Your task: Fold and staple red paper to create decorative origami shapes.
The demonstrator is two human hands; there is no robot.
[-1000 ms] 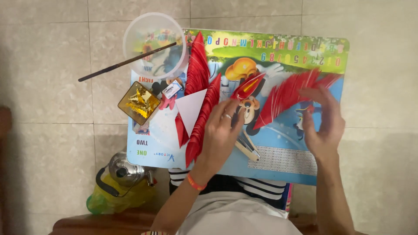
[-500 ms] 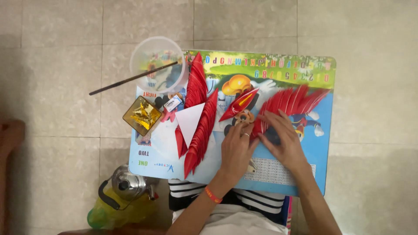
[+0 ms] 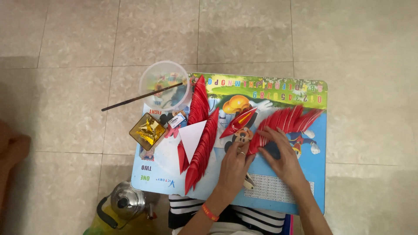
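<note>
Together, left hand [image 3: 235,167] and right hand [image 3: 283,159] press flat on red folded paper fan [image 3: 285,124].

Even soft daylight, faint shadows, sharp ctr, no glare, slight edge blur.

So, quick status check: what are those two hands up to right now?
Left hand and right hand both pressing flat on fanned red folded-paper strips. Loose red paper cone beside them. Nothing in the way.
</note>
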